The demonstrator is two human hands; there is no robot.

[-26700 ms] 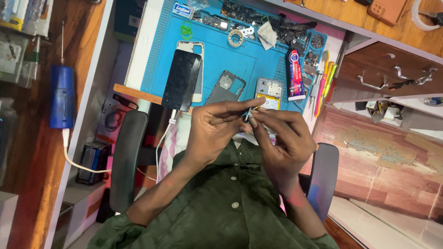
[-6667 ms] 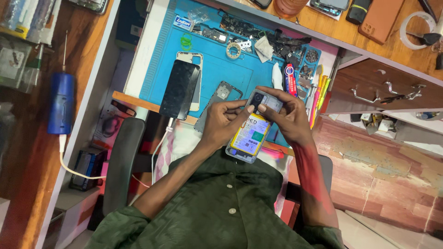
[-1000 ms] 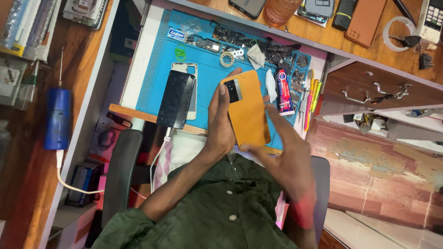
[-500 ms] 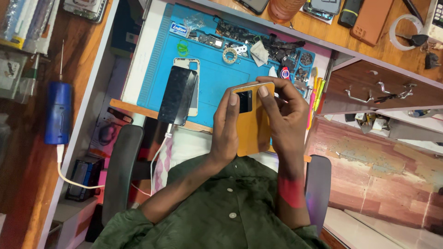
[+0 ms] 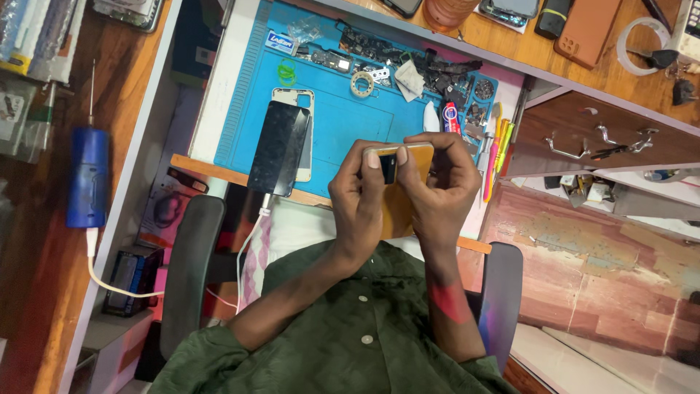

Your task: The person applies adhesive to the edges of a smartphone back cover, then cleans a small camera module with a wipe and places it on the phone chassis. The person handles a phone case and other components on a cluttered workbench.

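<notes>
Both hands, left hand (image 5: 359, 191) and right hand (image 5: 442, 188), grip orange phone (image 5: 397, 204) above blue mat (image 5: 328, 124) near edge.

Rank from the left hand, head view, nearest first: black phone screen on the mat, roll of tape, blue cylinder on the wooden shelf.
From the left hand:
1. Black phone screen, just beside it on the blue mat's near edge.
2. Roll of tape, up the mat by the loose parts.
3. Blue cylinder, far off on the wooden shelf.

The orange phone (image 5: 397, 211) back looks smooth and matt; the blue mat (image 5: 335, 124) looks rubbery; the desk (image 5: 554, 66) is varnished wood; the shirt (image 5: 343, 343) is green cloth.
</notes>
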